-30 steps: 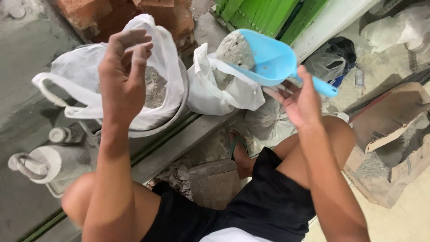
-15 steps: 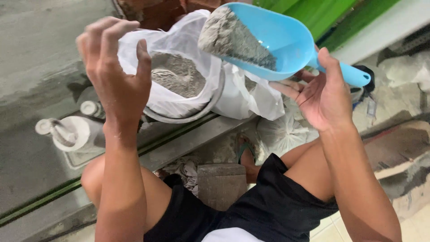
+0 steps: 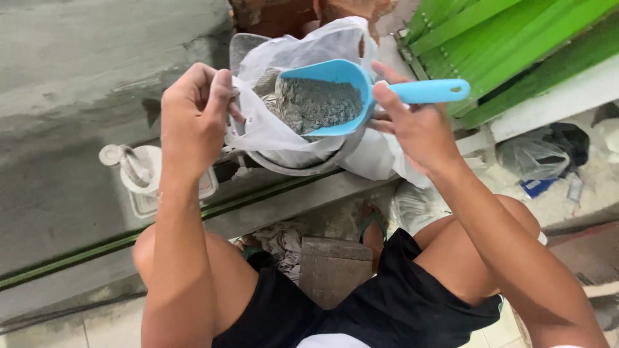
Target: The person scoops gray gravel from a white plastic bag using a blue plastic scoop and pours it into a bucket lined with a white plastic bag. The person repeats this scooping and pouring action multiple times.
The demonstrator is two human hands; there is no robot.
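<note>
Fingers of the left hand [image 3: 193, 119], spread open in the air a second ago, now pinch the near-left edge of the white plastic bag [image 3: 271, 129]. Right hand [image 3: 412, 129] fingers stay wrapped around the handle of the blue scoop [image 3: 361, 90], which has dropped and levelled over the bag's mouth, heaped with grey powder [image 3: 319, 103]. Beneath sits a metal bowl [image 3: 303, 166].

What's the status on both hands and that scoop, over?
Left hand pinching white bag rim open. Right hand holds blue scoop, loaded with grey powder, over the bag mouth. Nothing blocking.
</note>
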